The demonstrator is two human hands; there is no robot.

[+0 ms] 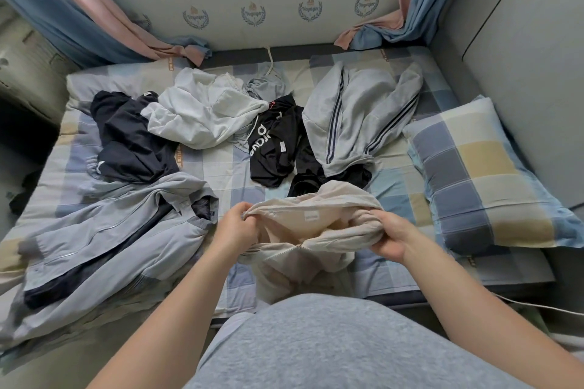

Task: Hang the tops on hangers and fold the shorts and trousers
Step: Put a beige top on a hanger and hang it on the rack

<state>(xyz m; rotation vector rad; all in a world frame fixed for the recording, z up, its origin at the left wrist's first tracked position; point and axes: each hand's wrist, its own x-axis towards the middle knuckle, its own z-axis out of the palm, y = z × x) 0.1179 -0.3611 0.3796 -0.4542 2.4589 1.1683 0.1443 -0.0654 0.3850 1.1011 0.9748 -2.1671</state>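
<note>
My left hand (235, 224) and right hand (390, 237) each have a clenched grip on one thin, crumpled beige garment (316, 218), bunched over the near edge of the checked bed (221, 167), its lower part hidden by my belly, with at least six soft garments (202, 116) heaped beyond and one pillow (474, 173) at right.

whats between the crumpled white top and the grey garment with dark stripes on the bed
Head view: a crumpled black top with white lettering lies between them.

Checked bed (221, 167): clothes heap (205, 116), grey jacket (104, 237); pillow (480, 180) at rt.
</note>
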